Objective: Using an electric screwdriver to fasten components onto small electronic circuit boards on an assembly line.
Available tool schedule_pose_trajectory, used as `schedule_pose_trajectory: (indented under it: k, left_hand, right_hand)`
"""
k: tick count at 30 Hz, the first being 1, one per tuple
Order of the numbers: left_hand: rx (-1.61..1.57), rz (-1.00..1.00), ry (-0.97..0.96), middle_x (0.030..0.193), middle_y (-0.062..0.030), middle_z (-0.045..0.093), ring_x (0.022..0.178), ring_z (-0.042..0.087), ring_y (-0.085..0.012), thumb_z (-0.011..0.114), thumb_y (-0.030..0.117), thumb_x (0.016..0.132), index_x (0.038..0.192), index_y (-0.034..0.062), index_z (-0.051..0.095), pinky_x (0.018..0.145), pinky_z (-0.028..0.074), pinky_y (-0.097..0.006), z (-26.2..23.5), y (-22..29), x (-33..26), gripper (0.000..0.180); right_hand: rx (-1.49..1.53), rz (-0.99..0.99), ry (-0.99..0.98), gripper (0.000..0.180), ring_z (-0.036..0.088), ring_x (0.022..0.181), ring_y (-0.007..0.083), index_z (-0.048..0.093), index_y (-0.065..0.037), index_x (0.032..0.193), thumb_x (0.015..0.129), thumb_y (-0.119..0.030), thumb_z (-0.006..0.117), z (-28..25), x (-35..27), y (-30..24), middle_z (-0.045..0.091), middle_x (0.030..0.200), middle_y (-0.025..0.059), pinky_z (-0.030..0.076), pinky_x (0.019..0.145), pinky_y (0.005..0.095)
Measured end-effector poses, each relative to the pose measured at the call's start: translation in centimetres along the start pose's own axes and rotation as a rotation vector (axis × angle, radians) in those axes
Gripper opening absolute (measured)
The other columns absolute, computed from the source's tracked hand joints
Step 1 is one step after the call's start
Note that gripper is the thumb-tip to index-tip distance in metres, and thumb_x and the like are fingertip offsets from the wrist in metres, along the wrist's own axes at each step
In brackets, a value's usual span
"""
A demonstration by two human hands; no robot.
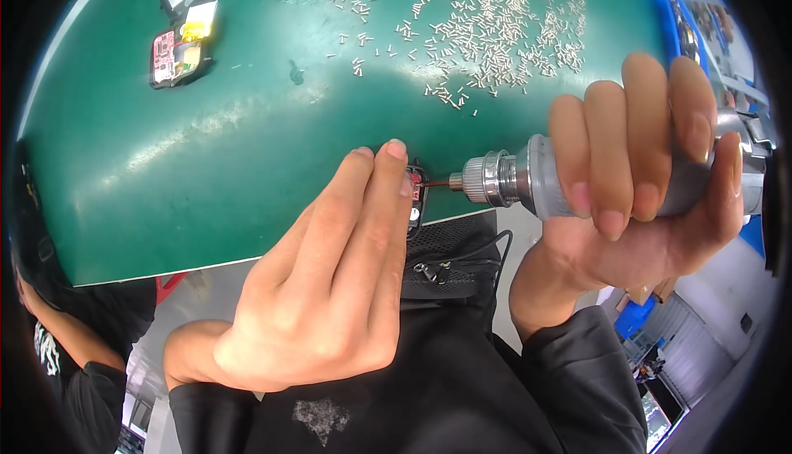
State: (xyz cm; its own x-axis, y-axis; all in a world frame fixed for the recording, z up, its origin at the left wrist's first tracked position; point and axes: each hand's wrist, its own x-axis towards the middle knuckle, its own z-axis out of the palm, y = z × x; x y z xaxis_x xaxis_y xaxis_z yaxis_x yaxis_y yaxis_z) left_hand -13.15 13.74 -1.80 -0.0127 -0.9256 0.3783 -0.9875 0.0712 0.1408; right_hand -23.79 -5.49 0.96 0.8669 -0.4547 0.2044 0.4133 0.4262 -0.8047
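My right hand (pixel 635 173) is wrapped round a grey electric screwdriver (pixel 538 175) that points left. Its thin bit reaches a small black device housing (pixel 419 221) with a red circuit board (pixel 416 182) inside, near the front edge of the green table. Fingers pressed together, my left hand (pixel 330 272) steadies this housing from the left and covers much of it. Whether a screw sits at the bit's tip is too small to tell.
Many small screws (pixel 495 25) lie scattered at the far right of the green table (pixel 206 198). Two opened devices (pixel 167 62) with red boards lie at the far left. A blue bin (pixel 678 21) stands at the right edge. Another person's arm (pixel 70 330) shows at the left.
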Motion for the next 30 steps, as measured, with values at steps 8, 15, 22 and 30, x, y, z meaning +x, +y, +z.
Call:
schedule_pose_trajectory:
  k: [8, 15, 22, 30]
  left_hand:
    - [-0.081, -0.054, 0.008, 0.104, -0.0282, 0.064, 0.089, 0.065, -0.037, 0.066, -0.008, 0.06, 0.093, -0.0181, 0.061, 0.069, 0.059, -0.039, -0.3, 0.1, -0.3, 0.035]
    - [-0.058, -0.006, 0.098, 0.103, -0.028, 0.064, 0.087, 0.064, -0.0364, 0.067, -0.008, 0.06, 0.09, -0.0182, 0.062, 0.066, 0.059, -0.038, 0.4, -0.2, -0.5, 0.032]
    - [-0.058, 0.012, 0.069, 0.103, -0.0281, 0.063, 0.089, 0.063, -0.0375, 0.066, -0.007, 0.059, 0.094, -0.0184, 0.062, 0.065, 0.057, -0.038, 0.0, -0.3, -0.7, 0.037]
    - [-0.119, -0.047, -0.11, 0.113, -0.0263, 0.059, 0.1, 0.06, -0.0381, 0.064, -0.006, 0.065, 0.105, -0.0168, 0.06, 0.075, 0.056, -0.041, -2.6, 0.3, -0.2, 0.042]
  right_hand:
    - [0.003, 0.085, -0.106, 0.017, 0.046, 0.05, 0.0119, 0.046, -0.009, 0.088, 0.094, -0.025, 0.046, -0.2, 1.5, -0.1, 0.046, 0.065, 0.0028, 0.039, 0.055, 0.0278]
    - [0.012, 0.131, -0.227, 0.018, 0.048, 0.053, 0.0129, 0.045, -0.009, 0.086, 0.095, -0.025, 0.047, 0.6, 1.7, 0.0, 0.047, 0.069, 0.003, 0.041, 0.057, 0.0278]
    - [-0.025, 0.153, -0.352, 0.02, 0.045, 0.053, 0.0121, 0.045, -0.012, 0.087, 0.097, -0.029, 0.047, 1.4, 2.4, 0.3, 0.046, 0.07, 0.0027, 0.039, 0.057, 0.0279]
    - [-0.164, 0.145, -0.44, 0.02, 0.039, 0.046, 0.0113, 0.047, -0.006, 0.088, 0.093, -0.025, 0.051, 2.0, 2.8, 0.3, 0.046, 0.065, 0.0029, 0.035, 0.046, 0.0269]
